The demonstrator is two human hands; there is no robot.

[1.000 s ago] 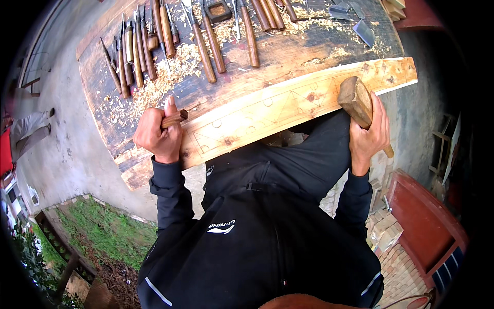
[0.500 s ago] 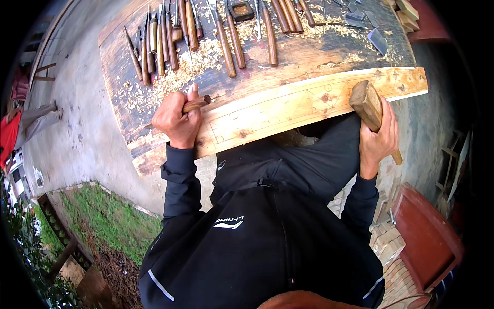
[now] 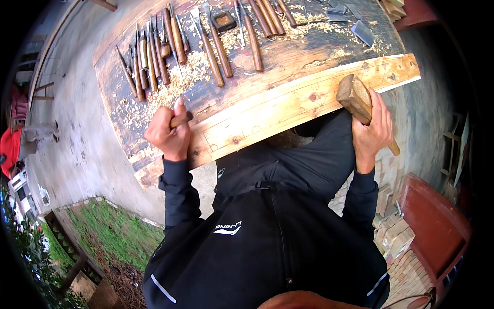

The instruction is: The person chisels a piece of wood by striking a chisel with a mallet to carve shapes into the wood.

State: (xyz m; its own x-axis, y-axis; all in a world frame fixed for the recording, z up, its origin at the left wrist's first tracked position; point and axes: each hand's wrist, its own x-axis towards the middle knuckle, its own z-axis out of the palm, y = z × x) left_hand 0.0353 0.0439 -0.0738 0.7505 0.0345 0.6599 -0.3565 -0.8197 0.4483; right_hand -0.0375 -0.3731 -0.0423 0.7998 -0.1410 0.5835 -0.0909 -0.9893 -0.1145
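Observation:
My left hand [image 3: 167,133] is closed around a wooden-handled chisel [image 3: 181,119], held over the near left end of a pale pine plank [image 3: 288,105] with pencilled lines and circles on it. My right hand [image 3: 371,131] grips the handle of a wooden mallet [image 3: 355,97], whose block head rests against the plank's near edge at the right. The plank lies along the front of a dark, worn workbench [image 3: 288,51]. The chisel's blade is hidden behind my hand.
Several wood-handled chisels and gouges [image 3: 154,56] lie in a row on the bench among wood shavings [image 3: 185,77]. A small dark box [image 3: 225,20] sits among them. Concrete floor [image 3: 77,134] lies left, grass [image 3: 108,242] lower left, a red stool [image 3: 435,226] and stacked wood blocks [image 3: 393,232] right.
The view has shifted so bench and plank sit further right. My left hand with the chisel stays at the plank's left end; my right hand still holds the mallet by the near edge.

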